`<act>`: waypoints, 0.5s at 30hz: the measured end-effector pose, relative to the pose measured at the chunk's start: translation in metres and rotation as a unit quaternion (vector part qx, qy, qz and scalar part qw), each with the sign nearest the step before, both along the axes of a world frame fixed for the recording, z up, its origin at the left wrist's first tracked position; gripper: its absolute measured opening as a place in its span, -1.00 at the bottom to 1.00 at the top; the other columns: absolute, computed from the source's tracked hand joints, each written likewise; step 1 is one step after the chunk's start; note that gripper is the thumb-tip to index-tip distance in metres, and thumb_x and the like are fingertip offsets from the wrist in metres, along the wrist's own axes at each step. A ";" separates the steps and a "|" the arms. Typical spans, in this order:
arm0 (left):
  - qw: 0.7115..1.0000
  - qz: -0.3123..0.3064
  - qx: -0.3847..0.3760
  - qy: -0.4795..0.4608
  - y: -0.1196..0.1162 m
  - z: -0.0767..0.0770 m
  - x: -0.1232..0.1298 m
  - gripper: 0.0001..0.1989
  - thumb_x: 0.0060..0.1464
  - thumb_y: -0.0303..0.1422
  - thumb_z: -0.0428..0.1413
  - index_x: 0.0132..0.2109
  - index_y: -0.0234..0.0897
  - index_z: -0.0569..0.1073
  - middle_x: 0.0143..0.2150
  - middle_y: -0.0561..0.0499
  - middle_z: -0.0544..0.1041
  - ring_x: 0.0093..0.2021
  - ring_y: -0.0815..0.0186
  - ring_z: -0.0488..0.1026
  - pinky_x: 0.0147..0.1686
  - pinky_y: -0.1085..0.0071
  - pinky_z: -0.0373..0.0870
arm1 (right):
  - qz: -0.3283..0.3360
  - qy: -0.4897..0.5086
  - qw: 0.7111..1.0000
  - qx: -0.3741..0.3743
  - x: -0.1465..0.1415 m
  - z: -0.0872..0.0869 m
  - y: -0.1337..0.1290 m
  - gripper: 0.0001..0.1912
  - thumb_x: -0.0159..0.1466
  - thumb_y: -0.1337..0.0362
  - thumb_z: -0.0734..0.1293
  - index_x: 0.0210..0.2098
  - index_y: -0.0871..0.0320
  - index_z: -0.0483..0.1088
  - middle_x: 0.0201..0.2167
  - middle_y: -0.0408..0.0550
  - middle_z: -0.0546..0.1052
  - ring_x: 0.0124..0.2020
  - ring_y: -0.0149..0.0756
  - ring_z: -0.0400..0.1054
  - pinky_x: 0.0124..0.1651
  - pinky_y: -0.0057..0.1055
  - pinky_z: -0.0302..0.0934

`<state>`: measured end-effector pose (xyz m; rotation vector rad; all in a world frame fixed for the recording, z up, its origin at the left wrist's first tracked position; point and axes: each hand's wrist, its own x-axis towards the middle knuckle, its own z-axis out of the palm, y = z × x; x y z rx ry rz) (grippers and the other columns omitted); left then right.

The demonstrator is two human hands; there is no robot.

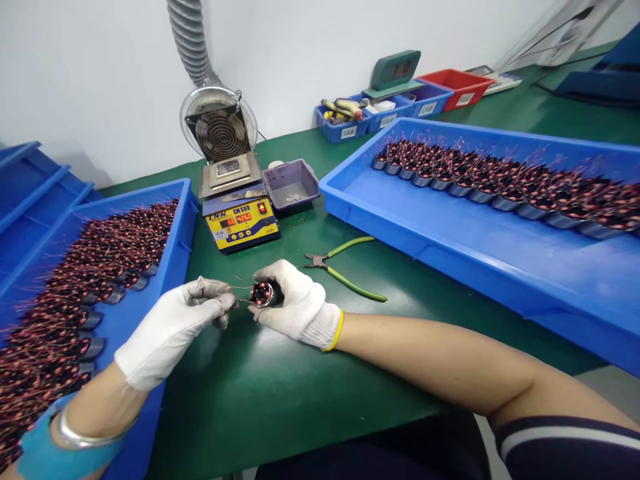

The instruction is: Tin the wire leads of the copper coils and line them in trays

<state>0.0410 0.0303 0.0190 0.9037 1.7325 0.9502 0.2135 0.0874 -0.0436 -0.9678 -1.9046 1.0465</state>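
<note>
My right hand [295, 300], in a white knit glove with a yellow cuff edge, is wrapped round a motor stator [262, 295] with copper windings and a dark ring. The stator lies tilted, its wound face toward my left hand. Thin wire leads run left from it to my left hand [195, 307], also gloved in white, whose fingers pinch at the wire ends. Green-handled cutting pliers [345, 263] lie spread on the table just beyond my right hand.
A yellow solder pot unit [243, 223] with a fan and duct stands behind my hands, beside a small grey tray [293, 183]. Blue trays of stators lie left [187, 207] and right [400, 233]. Small blue bins, a red bin [457, 87] and a clock [396, 69] stand at the back.
</note>
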 end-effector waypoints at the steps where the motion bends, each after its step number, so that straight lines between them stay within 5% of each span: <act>1: 1.000 0.004 -0.003 -0.013 -0.001 0.000 0.001 -0.62 -0.25 -0.22 0.34 -0.28 -0.33 0.47 -0.44 0.07 0.47 -0.49 0.42 0.40 -0.48 0.49 0.33 | -0.006 -0.007 1.000 -0.005 0.000 0.001 0.000 -0.52 -0.05 0.23 0.45 -0.11 0.05 0.36 -0.21 -0.18 0.47 -0.22 -0.32 0.41 -0.16 -0.37 0.29; 6: 0.997 0.042 0.032 -0.053 -0.005 0.002 0.009 -0.69 -0.24 -0.29 0.34 -0.33 -0.31 0.45 -0.43 0.08 0.46 -0.46 0.41 0.42 -0.47 0.49 0.37 | -0.016 -0.033 0.999 -0.029 0.000 0.005 0.001 -0.53 -0.09 0.20 0.47 -0.17 0.04 0.35 -0.25 -0.21 0.46 -0.28 -0.35 0.40 -0.20 -0.38 0.28; 11: 0.965 0.146 0.202 -0.084 -0.005 0.006 0.012 -0.80 -0.14 -0.34 0.28 -0.36 -0.25 0.42 -0.36 0.08 0.49 -0.40 0.43 0.43 -0.39 0.51 0.41 | -0.011 -0.031 0.999 -0.017 0.000 0.006 -0.001 -0.55 -0.08 0.21 0.46 -0.19 0.03 0.35 -0.26 -0.22 0.46 -0.30 -0.35 0.41 -0.24 -0.39 0.28; 15: 0.980 0.113 0.155 -0.050 -0.002 0.003 0.017 -0.62 -0.18 -0.24 0.30 -0.18 -0.24 0.44 -0.29 0.04 0.52 -0.35 0.36 0.47 -0.37 0.45 0.44 | -0.011 -0.028 1.000 -0.001 0.000 0.006 -0.005 -0.54 -0.08 0.22 0.46 -0.17 0.02 0.35 -0.25 -0.21 0.46 -0.29 -0.35 0.41 -0.26 -0.41 0.28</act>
